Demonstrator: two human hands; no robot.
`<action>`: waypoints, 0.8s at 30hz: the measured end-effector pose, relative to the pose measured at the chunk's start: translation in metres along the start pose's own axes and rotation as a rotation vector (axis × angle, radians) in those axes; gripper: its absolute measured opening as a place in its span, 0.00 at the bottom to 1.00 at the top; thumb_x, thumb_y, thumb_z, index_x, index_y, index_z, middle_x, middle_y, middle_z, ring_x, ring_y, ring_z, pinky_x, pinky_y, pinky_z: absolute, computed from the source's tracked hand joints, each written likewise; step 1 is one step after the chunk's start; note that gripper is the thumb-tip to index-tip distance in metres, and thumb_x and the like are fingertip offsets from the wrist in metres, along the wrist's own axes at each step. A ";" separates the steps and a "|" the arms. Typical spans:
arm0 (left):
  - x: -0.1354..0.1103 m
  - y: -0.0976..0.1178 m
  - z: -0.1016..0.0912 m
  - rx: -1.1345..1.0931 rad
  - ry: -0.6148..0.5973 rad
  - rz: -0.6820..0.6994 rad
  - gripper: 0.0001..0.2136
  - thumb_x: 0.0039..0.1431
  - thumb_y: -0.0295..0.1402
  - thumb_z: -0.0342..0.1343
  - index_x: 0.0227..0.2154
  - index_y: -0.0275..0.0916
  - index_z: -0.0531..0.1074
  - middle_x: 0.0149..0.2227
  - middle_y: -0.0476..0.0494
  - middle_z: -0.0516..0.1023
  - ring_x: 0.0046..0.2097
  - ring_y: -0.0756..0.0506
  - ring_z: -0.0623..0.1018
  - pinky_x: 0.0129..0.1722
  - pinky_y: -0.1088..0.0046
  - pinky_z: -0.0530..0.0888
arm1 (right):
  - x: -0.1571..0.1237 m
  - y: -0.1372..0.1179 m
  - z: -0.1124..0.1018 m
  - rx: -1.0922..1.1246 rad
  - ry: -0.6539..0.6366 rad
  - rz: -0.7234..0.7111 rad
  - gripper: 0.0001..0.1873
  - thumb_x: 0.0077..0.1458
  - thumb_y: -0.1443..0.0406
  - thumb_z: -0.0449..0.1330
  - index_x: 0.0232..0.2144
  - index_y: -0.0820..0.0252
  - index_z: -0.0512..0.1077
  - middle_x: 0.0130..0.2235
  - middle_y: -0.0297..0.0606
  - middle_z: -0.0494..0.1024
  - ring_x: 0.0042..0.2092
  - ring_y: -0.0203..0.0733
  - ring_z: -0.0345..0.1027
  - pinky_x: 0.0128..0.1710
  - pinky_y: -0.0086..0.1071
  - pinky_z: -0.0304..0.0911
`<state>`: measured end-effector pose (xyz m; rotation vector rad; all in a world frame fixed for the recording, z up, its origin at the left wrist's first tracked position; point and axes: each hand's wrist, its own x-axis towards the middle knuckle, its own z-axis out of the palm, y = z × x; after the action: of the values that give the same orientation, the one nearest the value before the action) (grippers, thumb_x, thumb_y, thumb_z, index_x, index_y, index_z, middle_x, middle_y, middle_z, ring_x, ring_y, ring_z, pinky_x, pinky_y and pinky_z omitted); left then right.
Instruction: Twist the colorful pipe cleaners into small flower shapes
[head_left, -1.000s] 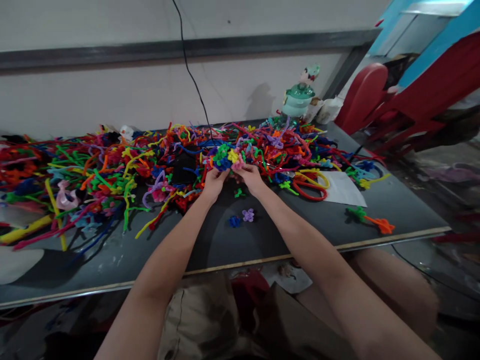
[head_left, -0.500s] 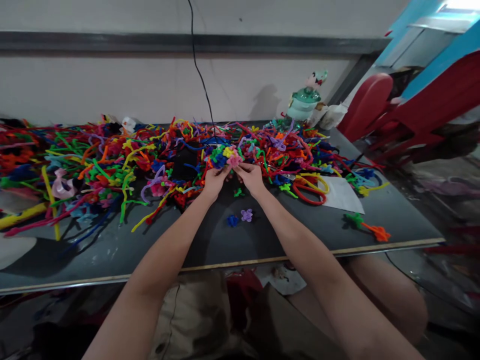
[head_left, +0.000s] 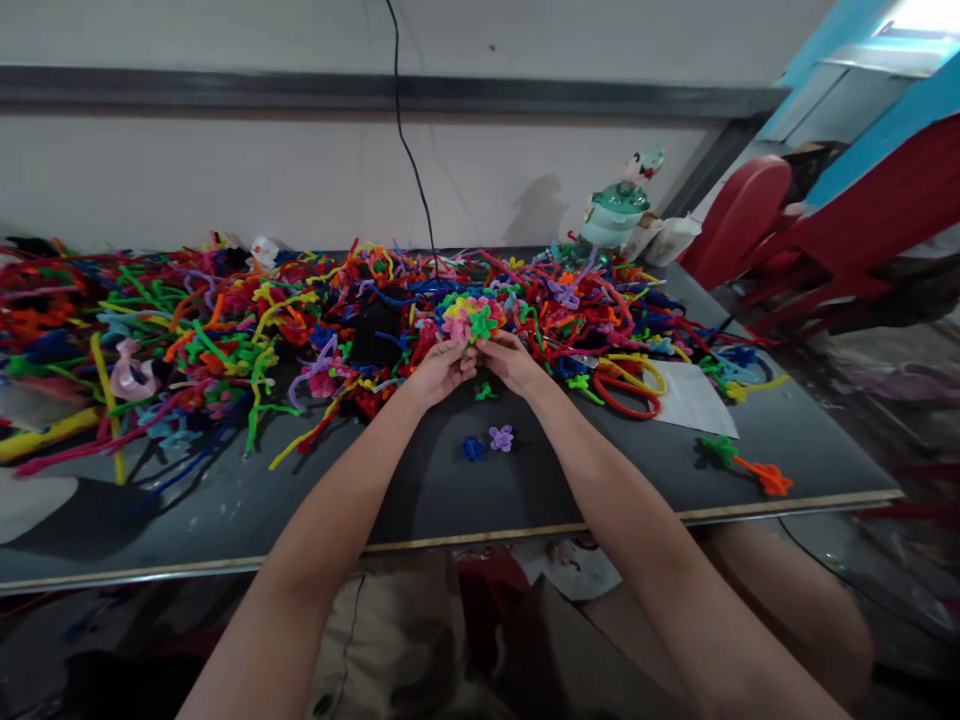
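Between my two hands is a bunch of pipe-cleaner flowers (head_left: 469, 318), with pink and green blooms facing me and yellow and blue ones behind. My left hand (head_left: 442, 372) is closed on its lower left side. From the right, my right hand (head_left: 513, 362) pinches the underside of the bunch near the green bloom. The fingertips are partly hidden by the flowers. On the table just below my hands lie a small green flower (head_left: 484, 391), a purple flower (head_left: 501, 437) and a dark blue flower (head_left: 472, 448).
Tangled pipe cleaners (head_left: 225, 350) heap along the back of the dark table (head_left: 480, 505). A white paper (head_left: 694, 400) and an orange-and-green flower piece (head_left: 769, 478) lie at right. A green figurine bottle (head_left: 615, 215) stands near the wall. A black cable (head_left: 412, 160) hangs down.
The bunch has turned in my hands, so a green bloom now faces me beside the pink one. The view has shifted slightly; the loose flowers lie as before.
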<state>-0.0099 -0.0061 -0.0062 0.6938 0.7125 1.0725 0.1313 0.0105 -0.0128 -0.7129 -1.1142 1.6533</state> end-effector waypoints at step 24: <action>0.005 -0.012 -0.001 0.707 0.370 0.493 0.07 0.48 0.33 0.67 0.25 0.36 0.76 0.21 0.52 0.73 0.24 0.51 0.69 0.27 0.76 0.65 | 0.009 0.013 -0.002 -0.431 0.347 -0.308 0.22 0.39 0.47 0.68 0.17 0.59 0.72 0.25 0.34 0.73 0.26 0.34 0.63 0.24 0.29 0.60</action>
<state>-0.0030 -0.0050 -0.0173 1.3420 1.3134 1.4267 0.1246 0.0186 -0.0251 -1.0023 -1.2619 0.9921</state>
